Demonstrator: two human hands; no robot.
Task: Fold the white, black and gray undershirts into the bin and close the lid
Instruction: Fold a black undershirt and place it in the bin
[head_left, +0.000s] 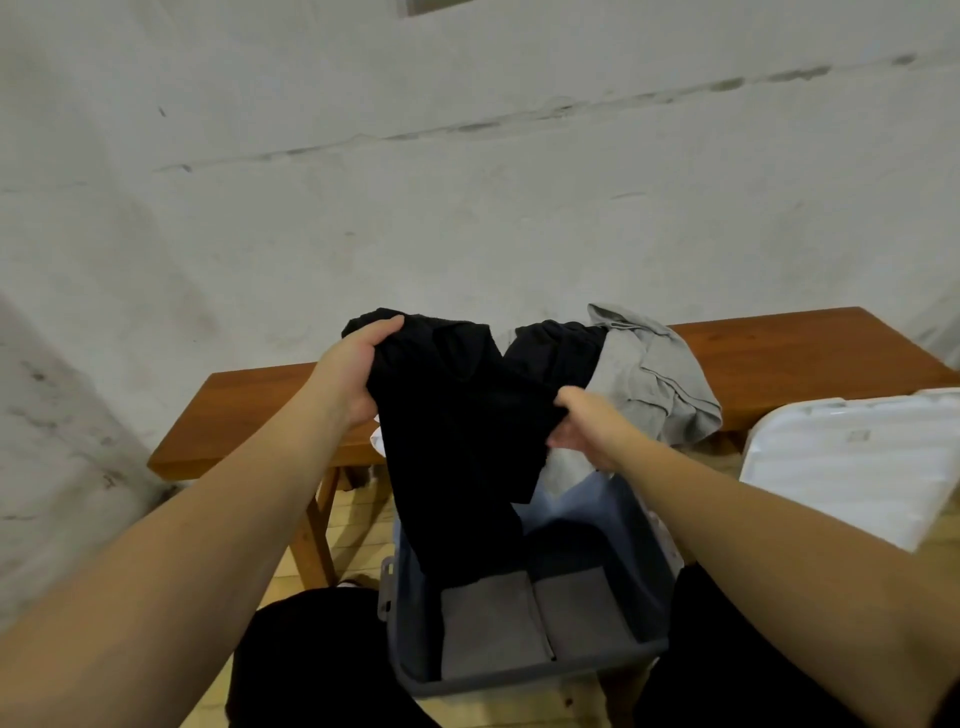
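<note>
A black undershirt hangs between my hands above the open blue-gray bin. My left hand grips its top left edge and my right hand pinches its right side. Its lower end dangles into the bin. Two folded gray undershirts lie side by side in the bin's near part, with a dark folded piece behind them. A loose gray undershirt and another black one are heaped on the wooden bench. A bit of white cloth peeks out under my left hand.
The white bin lid lies at the right, leaning off the bench edge. The bench stands against a pale wall. Below is a wooden floor, and my dark-clothed knees flank the bin on both sides.
</note>
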